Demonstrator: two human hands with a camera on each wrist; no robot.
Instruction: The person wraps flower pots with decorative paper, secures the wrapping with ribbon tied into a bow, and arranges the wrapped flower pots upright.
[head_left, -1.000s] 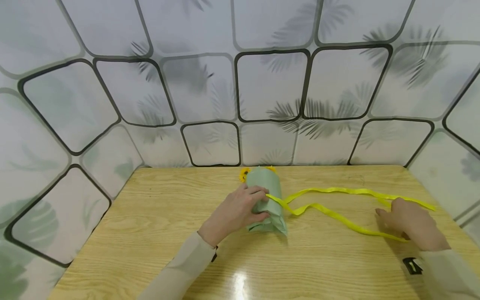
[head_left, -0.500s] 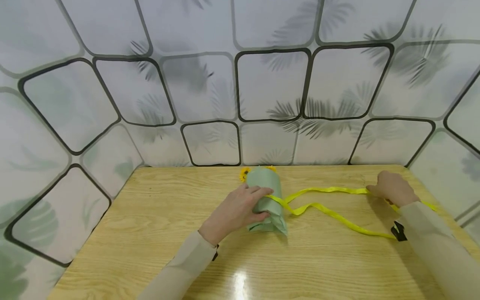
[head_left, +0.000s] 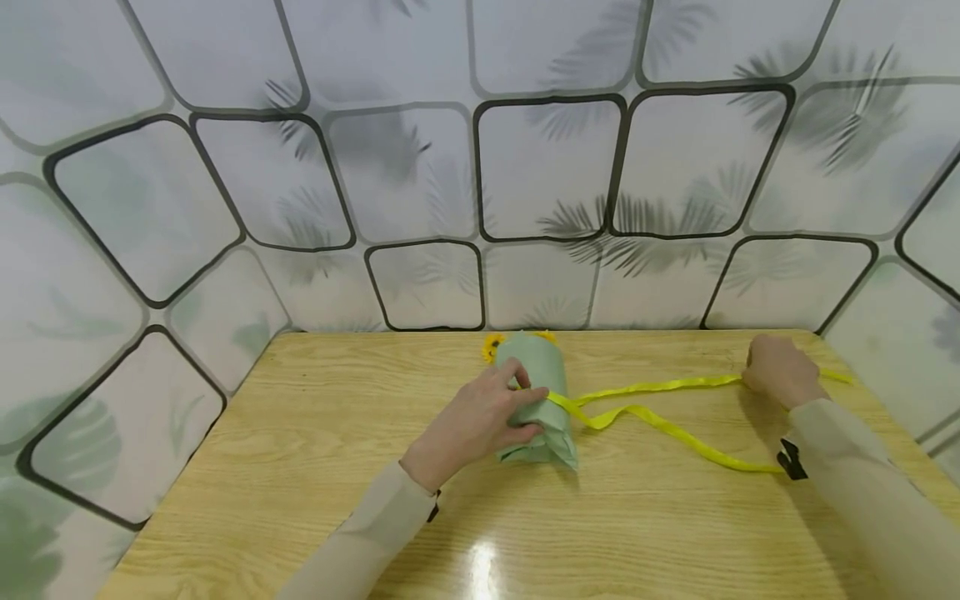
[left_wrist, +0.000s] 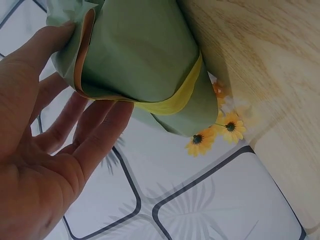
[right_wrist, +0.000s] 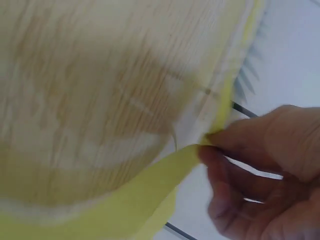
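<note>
The bouquet (head_left: 534, 354) lies toward the twelve o'clock edge of the counter (head_left: 360, 392), fingers of the left hand (head_left: 476, 421) curved round it. At three o'clock, the right hand (head_left: 782, 371) pinches the limp yellow ribbon (head_left: 660, 386). Probably light, crushable: grip gently, clear of the flowers (left_wrist: 231, 126).

A pale-green, roughly cylindrical paper-wrapped bundle (head_left: 537, 357) lies with its yellow, dark-centred flowers (left_wrist: 231, 126) toward twelve o'clock. A shiny yellow ribbon (head_left: 598, 422) (narrow, slightly wavy) bands its middle, tails spreading toward three o'clock.
</note>
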